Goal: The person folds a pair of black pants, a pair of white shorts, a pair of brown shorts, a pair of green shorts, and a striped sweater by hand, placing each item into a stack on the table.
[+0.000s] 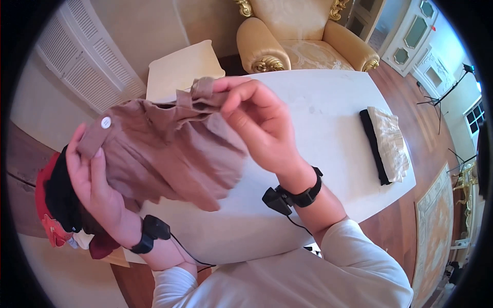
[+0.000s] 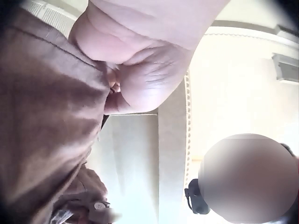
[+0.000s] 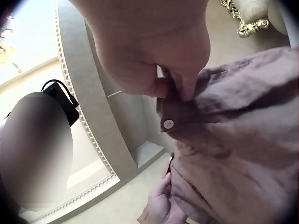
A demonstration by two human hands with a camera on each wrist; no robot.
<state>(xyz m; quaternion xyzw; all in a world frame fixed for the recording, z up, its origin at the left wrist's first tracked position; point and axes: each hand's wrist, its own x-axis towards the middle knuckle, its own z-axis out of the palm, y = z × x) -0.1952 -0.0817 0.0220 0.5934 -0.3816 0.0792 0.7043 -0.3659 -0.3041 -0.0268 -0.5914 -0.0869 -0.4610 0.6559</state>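
Note:
A brown cloth garment (image 1: 174, 154) with a waistband and a white button (image 1: 106, 122) hangs between both hands, held up over the table. At its left end my left hand (image 1: 100, 190) pinches the waistband by the button, thumb in front. My right hand (image 1: 262, 123) grips the other end of the waistband between thumb and fingers, beside a loop of the same cloth. From the right wrist, a small button (image 3: 168, 124) shows just below the right fingers. The garment's lower edge hangs loose in folds.
A folded cream garment (image 1: 389, 143) and a black one (image 1: 375, 146) lie at the right of the white table (image 1: 318, 108). Red and black clothes (image 1: 59, 192) are heaped at the left. Behind stand a gold armchair (image 1: 303, 38) and a small cream table (image 1: 182, 69).

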